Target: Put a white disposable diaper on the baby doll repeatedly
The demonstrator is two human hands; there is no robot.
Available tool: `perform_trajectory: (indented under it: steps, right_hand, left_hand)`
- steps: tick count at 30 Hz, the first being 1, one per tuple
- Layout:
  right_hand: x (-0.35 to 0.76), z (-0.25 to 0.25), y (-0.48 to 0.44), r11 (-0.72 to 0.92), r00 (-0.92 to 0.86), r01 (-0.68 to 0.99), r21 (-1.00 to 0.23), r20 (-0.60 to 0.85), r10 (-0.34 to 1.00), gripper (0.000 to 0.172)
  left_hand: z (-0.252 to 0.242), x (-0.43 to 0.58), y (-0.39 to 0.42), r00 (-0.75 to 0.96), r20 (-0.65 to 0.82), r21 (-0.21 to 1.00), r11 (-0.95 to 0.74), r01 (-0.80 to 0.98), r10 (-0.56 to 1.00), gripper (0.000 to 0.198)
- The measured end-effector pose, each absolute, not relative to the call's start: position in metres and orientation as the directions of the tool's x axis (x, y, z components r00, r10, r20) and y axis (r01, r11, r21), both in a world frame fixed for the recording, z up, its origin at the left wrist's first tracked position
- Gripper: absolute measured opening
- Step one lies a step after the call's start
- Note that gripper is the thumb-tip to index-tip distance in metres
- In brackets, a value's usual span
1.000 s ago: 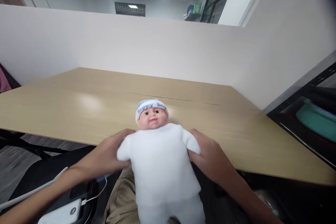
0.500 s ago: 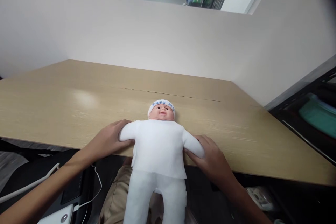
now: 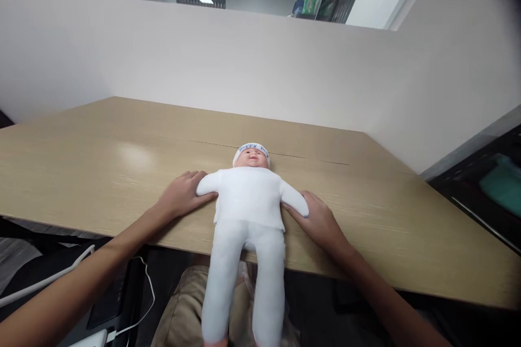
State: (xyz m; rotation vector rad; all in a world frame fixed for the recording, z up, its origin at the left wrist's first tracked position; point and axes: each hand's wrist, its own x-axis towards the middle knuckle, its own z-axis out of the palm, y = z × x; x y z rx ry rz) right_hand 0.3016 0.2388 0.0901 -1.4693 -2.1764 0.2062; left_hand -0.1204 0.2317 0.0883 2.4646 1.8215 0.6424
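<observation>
A baby doll in a white suit and a white-and-blue cap lies face up on the wooden table, its legs hanging over the near edge. My left hand lies on the table with its fingers under the doll's arm on the left. My right hand holds the doll's other arm, fingers tucked beneath it. Both hands grip the doll at its sides.
A white partition wall runs behind the table. A dark shelf unit with a teal object stands at the right. Below the table edge on the left lie white cables and a white device.
The doll was held upright in front of the table edge; both hands have pushed it forward and laid it flat on the table top.
</observation>
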Motion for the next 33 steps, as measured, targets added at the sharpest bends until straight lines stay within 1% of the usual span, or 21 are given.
perform_trajectory:
  steps: [2,4,8,11,14,18,26,29,31,33]
  right_hand:
    - [0.301,0.089,0.265,0.408,-0.293,0.831,-0.377,0.326,0.899,0.034]
    - [0.3,0.087,0.289,0.409,-0.289,0.839,-0.36,0.342,0.894,0.037]
    - [0.297,0.085,0.332,0.38,-0.255,0.867,-0.321,0.369,0.894,0.045]
    - [0.295,0.085,0.361,0.418,-0.289,0.845,-0.334,0.373,0.882,0.046]
    - [0.292,0.084,0.389,0.469,-0.324,0.811,-0.35,0.4,0.858,0.05]
    - [0.29,0.082,0.429,0.434,-0.298,0.848,-0.306,0.403,0.865,0.057]
    - [0.285,0.086,0.504,0.411,-0.282,0.861,-0.3,0.392,0.876,0.049]
    - [0.281,0.086,0.519,0.397,-0.273,0.865,-0.306,0.377,0.885,0.051]
    - [0.282,0.084,0.522,0.407,-0.284,0.863,-0.3,0.379,0.881,0.052]
    - [0.288,0.081,0.52,0.444,-0.321,0.857,-0.262,0.404,0.857,0.053]
  left_hand:
    - [0.086,-0.121,0.258,0.25,0.336,0.222,-0.334,0.916,0.908,0.059]
    - [0.084,-0.122,0.284,0.26,0.349,0.209,-0.345,0.915,0.9,0.059]
    - [0.082,-0.125,0.332,0.249,0.373,0.225,-0.348,0.91,0.894,0.058]
    - [0.08,-0.128,0.364,0.238,0.416,0.232,-0.356,0.905,0.878,0.058]
    - [0.077,-0.13,0.396,0.231,0.459,0.186,-0.347,0.919,0.858,0.059]
    - [0.076,-0.129,0.437,0.22,0.489,0.138,-0.324,0.936,0.844,0.06]
    - [0.076,-0.13,0.504,0.201,0.504,0.099,-0.287,0.953,0.84,0.067]
    - [0.075,-0.13,0.518,0.206,0.484,0.082,-0.279,0.957,0.85,0.068]
    - [0.074,-0.131,0.521,0.211,0.454,0.092,-0.282,0.955,0.865,0.07]
    - [0.074,-0.134,0.519,0.23,0.434,0.116,-0.307,0.945,0.871,0.073]
